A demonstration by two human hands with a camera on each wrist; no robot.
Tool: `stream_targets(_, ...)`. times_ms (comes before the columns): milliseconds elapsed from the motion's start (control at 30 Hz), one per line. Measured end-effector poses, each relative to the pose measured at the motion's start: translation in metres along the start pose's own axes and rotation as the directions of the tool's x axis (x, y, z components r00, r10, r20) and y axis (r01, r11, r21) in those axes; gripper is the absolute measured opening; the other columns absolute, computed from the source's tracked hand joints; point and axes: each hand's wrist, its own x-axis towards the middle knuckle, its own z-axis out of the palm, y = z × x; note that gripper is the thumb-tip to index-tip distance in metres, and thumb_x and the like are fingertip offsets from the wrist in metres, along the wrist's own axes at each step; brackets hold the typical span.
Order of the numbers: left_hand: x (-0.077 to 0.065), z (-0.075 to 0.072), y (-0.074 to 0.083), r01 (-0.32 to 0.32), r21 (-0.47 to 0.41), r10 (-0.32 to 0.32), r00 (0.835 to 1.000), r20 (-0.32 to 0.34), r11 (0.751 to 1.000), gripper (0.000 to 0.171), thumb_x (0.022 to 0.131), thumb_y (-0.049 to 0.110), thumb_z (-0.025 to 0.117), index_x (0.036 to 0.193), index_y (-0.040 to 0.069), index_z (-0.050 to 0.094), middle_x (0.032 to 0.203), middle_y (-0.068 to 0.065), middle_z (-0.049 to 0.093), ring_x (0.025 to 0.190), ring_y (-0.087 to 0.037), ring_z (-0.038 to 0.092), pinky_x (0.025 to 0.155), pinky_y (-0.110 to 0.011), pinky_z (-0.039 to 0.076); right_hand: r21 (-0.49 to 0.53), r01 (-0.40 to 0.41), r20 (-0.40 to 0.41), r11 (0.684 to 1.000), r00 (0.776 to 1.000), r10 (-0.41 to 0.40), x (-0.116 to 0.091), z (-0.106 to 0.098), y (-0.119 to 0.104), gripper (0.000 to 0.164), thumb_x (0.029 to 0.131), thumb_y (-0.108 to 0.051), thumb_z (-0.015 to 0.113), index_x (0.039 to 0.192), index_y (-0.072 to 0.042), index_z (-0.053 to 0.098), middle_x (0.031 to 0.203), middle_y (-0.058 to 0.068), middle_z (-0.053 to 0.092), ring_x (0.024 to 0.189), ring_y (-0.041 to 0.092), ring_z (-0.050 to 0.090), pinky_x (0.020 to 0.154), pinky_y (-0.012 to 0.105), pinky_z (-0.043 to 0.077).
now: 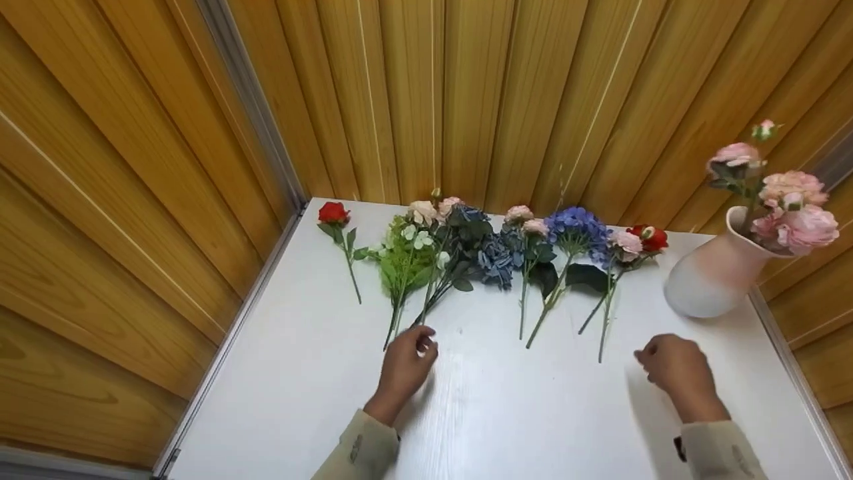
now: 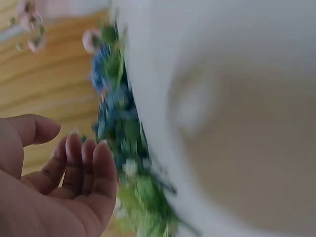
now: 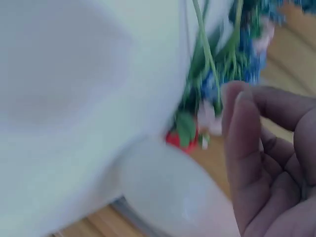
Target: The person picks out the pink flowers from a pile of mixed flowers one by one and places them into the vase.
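Note:
My left hand [image 1: 406, 360] is over the table just in front of the lower stems of a green leafy spray [image 1: 401, 270]. Its fingers are loosely bent around nothing, as the left wrist view shows. Beside that spray lie dusty-blue flowers [image 1: 496, 260] on dark stems. On the right, my right hand [image 1: 676, 370] hovers with bent fingers, thumb and fingertips close together and nothing between them. Beyond it a pink and white vase [image 1: 710, 277] leans to the right, holding pink flowers [image 1: 806, 227]. The stem of a pale pink flower [image 1: 626, 245] ends to the left of this hand.
A red rose [image 1: 333, 213] lies at the table's far left. A blue-violet hydrangea [image 1: 576, 230] and another red flower [image 1: 650, 237] lie along the back. Wooden panels [image 1: 466, 100] rise behind the white table [image 1: 520, 413], and a metal rail [image 1: 226, 333] edges its left side.

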Motion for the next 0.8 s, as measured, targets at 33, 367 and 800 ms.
stream_targets(33, 0.015, -0.005, -0.002, -0.005, 0.054, 0.009, 0.998, -0.063, 0.999, 0.016, 0.105, 0.011, 0.077, 0.119, 0.006, 0.079, 0.101, -0.006, 0.076, 0.091, -0.018, 0.069, 0.078, -0.033, 0.058, -0.003, 0.015, 0.011, 1.000, 1.000, -0.015, -0.005, 0.012, -0.004, 0.028, 0.108, -0.017, 0.071, 0.104, 0.009, 0.077, 0.079, 0.011, 0.078, 0.068, 0.019, 0.071, 0.060, 0.035, 0.050)
stream_targets(367, 0.082, -0.029, -0.028, 0.251, 0.230, -0.234, 0.967, -0.099, 0.940, 0.043, 0.107, 0.027, 0.082, 0.136, -0.003, 0.072, 0.124, -0.024, 0.079, 0.109, -0.039, 0.079, 0.089, -0.054, 0.066, 0.042, 0.055, 0.086, 0.998, 0.995, -0.059, -0.047, 0.091, -0.053, 0.019, 0.101, -0.021, 0.083, 0.102, -0.002, 0.078, 0.073, 0.001, 0.075, 0.062, 0.015, 0.068, 0.059, 0.033, 0.051)
stream_targets(800, 0.085, -0.042, -0.037, 0.337, -0.054, -0.325, 0.933, 0.156, 0.940, 0.018, 0.112, 0.011, 0.072, 0.105, -0.001, 0.083, 0.084, -0.013, 0.076, 0.069, -0.017, 0.063, 0.064, -0.031, 0.051, 0.149, 0.010, 0.123, 0.989, 0.992, -0.028, -0.060, 0.098, -0.053, 0.014, 0.103, -0.020, 0.082, 0.098, -0.008, 0.076, 0.070, 0.003, 0.074, 0.060, 0.016, 0.064, 0.058, 0.031, 0.048)
